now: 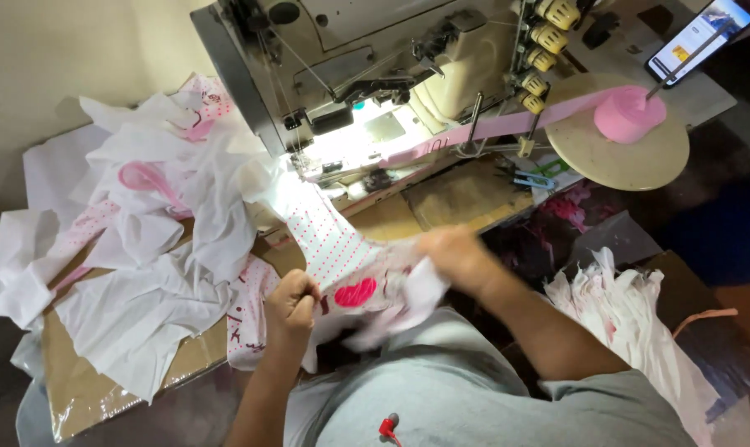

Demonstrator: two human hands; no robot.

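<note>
left hand: fingers closed on dotted garment, near edge
right hand: blurred, fingers gripping its right side
garment: far end under sewing machine foot
done: white pile left
left: stack right

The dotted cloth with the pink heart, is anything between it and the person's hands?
No. Both hands already touch the dotted cloth: the left hand pinches its edge and the right hand, blurred, rests on it. Nothing visible lies between.

Grey short-sleeved T-shirt, bare forearms, small red earbud at the chest
</note>
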